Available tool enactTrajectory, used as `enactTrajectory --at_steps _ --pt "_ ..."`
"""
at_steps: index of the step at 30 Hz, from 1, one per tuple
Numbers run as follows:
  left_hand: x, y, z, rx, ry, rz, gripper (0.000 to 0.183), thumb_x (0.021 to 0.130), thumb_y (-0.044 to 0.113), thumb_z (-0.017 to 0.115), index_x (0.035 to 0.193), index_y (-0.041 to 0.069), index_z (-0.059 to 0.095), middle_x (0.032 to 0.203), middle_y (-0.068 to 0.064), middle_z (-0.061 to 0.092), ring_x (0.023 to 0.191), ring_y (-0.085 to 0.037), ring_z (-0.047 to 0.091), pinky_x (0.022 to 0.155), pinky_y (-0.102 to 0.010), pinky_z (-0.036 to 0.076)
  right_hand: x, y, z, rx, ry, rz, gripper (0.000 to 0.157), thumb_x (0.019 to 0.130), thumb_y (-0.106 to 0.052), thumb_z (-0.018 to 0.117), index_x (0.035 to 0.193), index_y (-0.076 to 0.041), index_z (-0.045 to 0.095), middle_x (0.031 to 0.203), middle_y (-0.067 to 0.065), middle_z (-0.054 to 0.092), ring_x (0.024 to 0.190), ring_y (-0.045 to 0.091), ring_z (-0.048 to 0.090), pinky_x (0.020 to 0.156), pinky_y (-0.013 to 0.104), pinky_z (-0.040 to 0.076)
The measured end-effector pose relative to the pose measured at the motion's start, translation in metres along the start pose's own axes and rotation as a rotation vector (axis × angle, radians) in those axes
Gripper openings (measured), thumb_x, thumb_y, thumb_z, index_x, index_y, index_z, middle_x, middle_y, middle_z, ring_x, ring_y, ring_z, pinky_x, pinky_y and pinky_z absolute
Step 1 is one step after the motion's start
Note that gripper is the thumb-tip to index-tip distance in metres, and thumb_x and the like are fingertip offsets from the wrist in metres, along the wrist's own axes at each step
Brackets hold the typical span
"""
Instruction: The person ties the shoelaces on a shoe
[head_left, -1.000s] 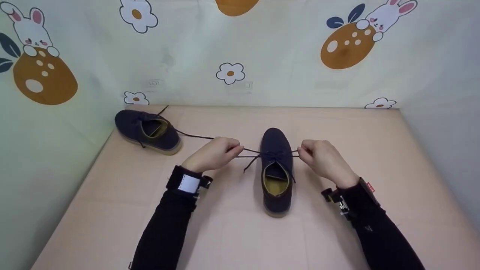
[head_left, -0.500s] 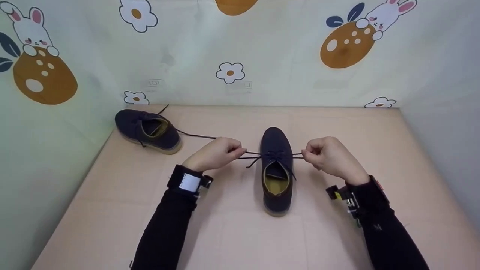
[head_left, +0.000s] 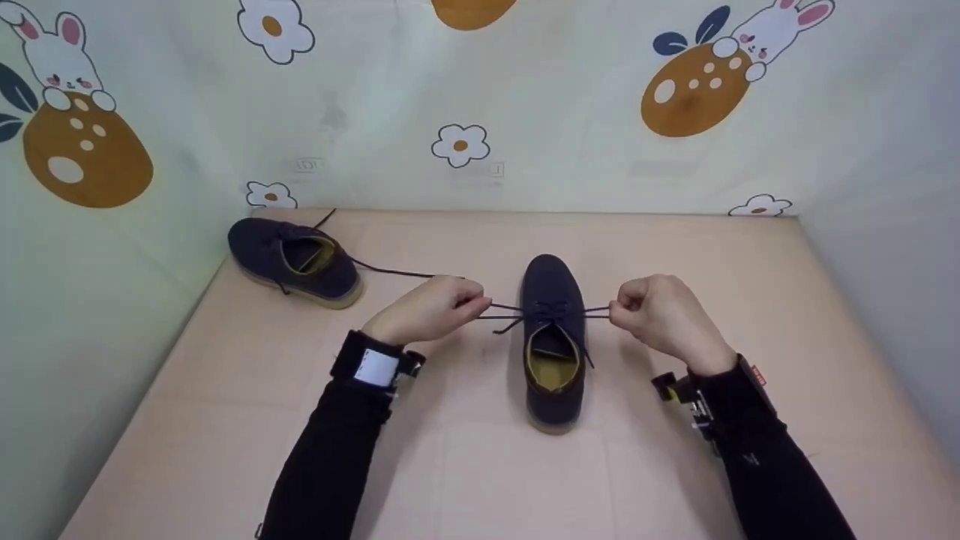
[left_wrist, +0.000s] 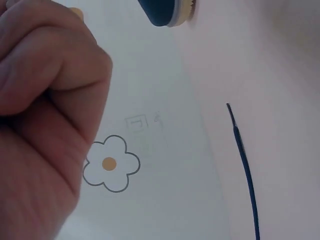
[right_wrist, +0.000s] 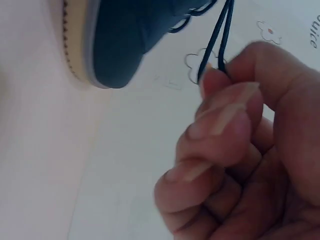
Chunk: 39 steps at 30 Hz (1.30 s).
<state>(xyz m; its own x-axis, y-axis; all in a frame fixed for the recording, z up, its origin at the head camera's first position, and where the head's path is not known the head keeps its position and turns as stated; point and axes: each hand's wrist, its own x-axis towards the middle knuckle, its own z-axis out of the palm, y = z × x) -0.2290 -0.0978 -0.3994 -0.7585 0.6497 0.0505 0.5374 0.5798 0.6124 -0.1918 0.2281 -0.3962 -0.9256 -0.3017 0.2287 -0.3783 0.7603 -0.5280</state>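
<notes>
On the left, one dark shoe (head_left: 311, 286) is lying at an angle near the back of the table (head_left: 487, 487), its long lace (head_left: 394, 271) trailing behind the left hand (head_left: 429, 309). That hand is curling its fingers and thumb onto the left loop (head_left: 502, 317) of the other shoe's bow; the trailing lace's tip is lying apart from it — best kept out of the grip. In the middle, the second shoe (head_left: 553, 409) is standing on its sole, toe pointing away, the knot (head_left: 551, 311) sitting above the opening and one loose end (head_left: 508, 328) sticking out on the left. On the right, the right hand (head_left: 669, 322) is pinching both strands of the right loop (head_left: 598, 316). Matching the pull on both sides — steady, level and low — should be keeping the knot centred and the shoe from lifting.
</notes>
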Motion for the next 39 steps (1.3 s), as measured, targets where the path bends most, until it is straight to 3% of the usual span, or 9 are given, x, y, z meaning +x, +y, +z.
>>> enactTrajectory --at_steps 3,10,18,22,29,39 --pt "-0.001 0.004 -0.003 -0.032 0.027 -0.007 0.039 0.103 0.023 0.054 0.067 0.015 0.042 0.06 0.008 0.034 0.053 -0.009 0.034 0.053 -0.027 0.029 0.0 -0.002 -0.005 0.048 0.024 0.038 0.033 0.087 -0.009 0.063 0.057 -0.019 0.056 0.048 -0.011 0.049 0.047 0.012 0.049 0.055 0.027 0.036" --pt "0.0 -0.001 -0.003 -0.072 0.031 -0.041 0.041 0.103 0.026 0.054 0.066 0.015 0.041 0.061 0.008 0.033 0.054 -0.01 0.033 0.054 -0.027 0.028 0.001 -0.001 -0.006 0.077 -0.028 0.08 0.032 0.095 -0.015 0.062 0.063 -0.017 0.059 0.049 -0.009 0.05 0.047 0.014 0.049 0.053 0.028 0.037" --pt "0.001 -0.004 0.002 -0.029 -0.036 -0.03 0.04 0.101 0.023 0.056 0.064 0.016 0.042 0.06 0.009 0.034 0.054 -0.009 0.035 0.055 -0.026 0.028 -0.001 0.0 0.002 -0.068 0.066 0.007 0.034 0.081 -0.007 0.064 0.053 -0.019 0.051 0.049 -0.014 0.041 0.049 0.013 0.042 0.053 0.03 0.032" --pt "0.001 -0.005 0.004 -0.007 -0.047 -0.021 0.04 0.101 0.023 0.056 0.064 0.017 0.041 0.06 0.009 0.033 0.055 -0.008 0.035 0.055 -0.026 0.029 -0.002 0.0 0.006 -0.127 0.093 0.015 0.033 0.074 -0.005 0.061 0.049 -0.019 0.044 0.049 -0.014 0.035 0.05 0.014 0.036 0.051 0.031 0.028" --pt "0.0 -0.005 0.004 -0.004 -0.03 -0.01 0.041 0.101 0.022 0.056 0.064 0.016 0.041 0.06 0.009 0.034 0.055 -0.009 0.036 0.055 -0.027 0.03 -0.004 -0.004 0.004 -0.12 0.082 0.033 0.032 0.075 -0.003 0.059 0.05 -0.018 0.046 0.045 -0.013 0.041 0.045 0.012 0.044 0.051 0.031 0.032" --pt "0.002 -0.011 0.01 -0.001 -0.062 -0.036 0.041 0.101 0.019 0.056 0.063 0.016 0.042 0.058 0.009 0.033 0.051 -0.008 0.034 0.052 -0.025 0.028 -0.003 0.0 0.015 -0.145 -0.001 0.063 0.03 0.073 -0.005 0.06 0.049 -0.018 0.046 0.048 -0.013 0.037 0.048 0.013 0.039 0.049 0.03 0.03"
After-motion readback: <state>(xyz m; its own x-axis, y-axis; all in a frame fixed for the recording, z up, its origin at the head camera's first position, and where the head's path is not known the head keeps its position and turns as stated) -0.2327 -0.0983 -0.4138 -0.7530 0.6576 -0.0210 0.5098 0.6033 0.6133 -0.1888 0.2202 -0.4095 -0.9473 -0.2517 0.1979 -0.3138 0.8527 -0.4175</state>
